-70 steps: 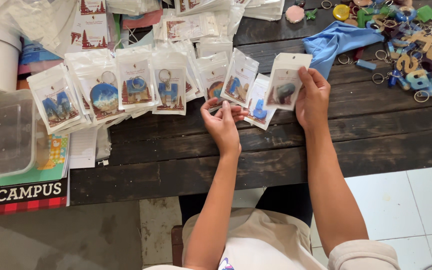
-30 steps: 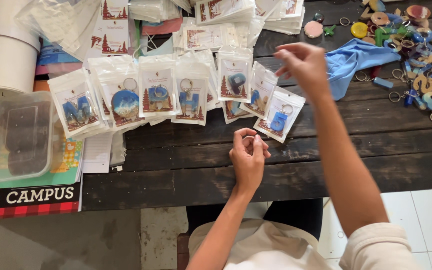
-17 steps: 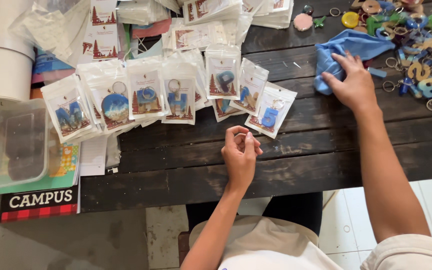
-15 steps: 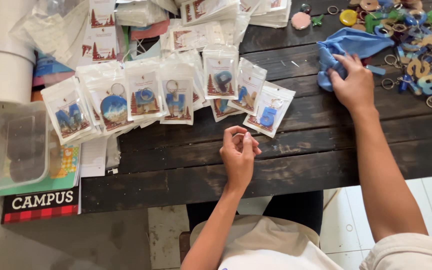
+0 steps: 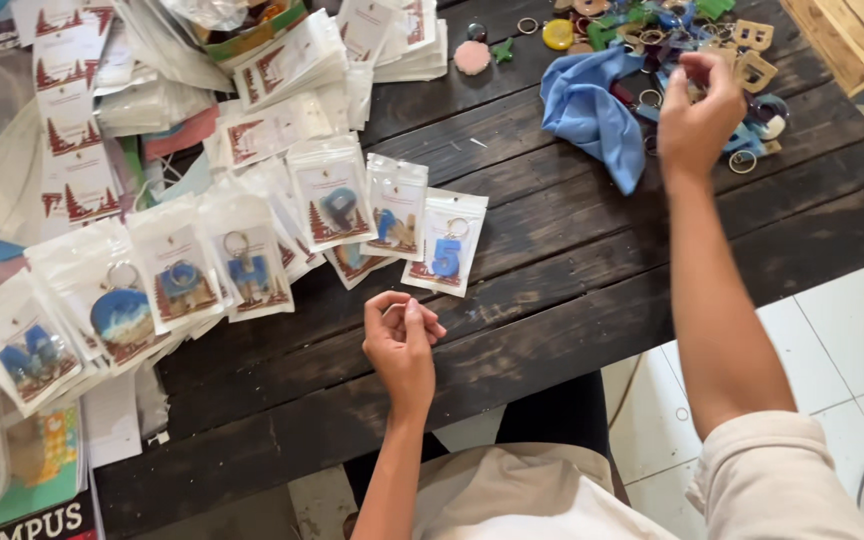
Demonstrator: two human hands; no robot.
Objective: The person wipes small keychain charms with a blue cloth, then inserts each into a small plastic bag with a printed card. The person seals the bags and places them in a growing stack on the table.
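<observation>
Loose keychains [image 5: 742, 60] heaped at the desk's [image 5: 572, 290] two o'clock corner, blue cloth [image 5: 592, 105] just beside at nine o'clock. Right hand [image 5: 700, 115] raised above them, fingers pinched; whether gripping one, cannot tell. Left hand [image 5: 402, 345] loosely curled, holding nothing visible, bagged keychains [image 5: 444, 242] at twelve o'clock.

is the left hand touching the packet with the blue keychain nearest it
Apart. The head view shows a strip of dark table between the left hand and the nearest clear packet, which lies flat above the fingers.
</observation>
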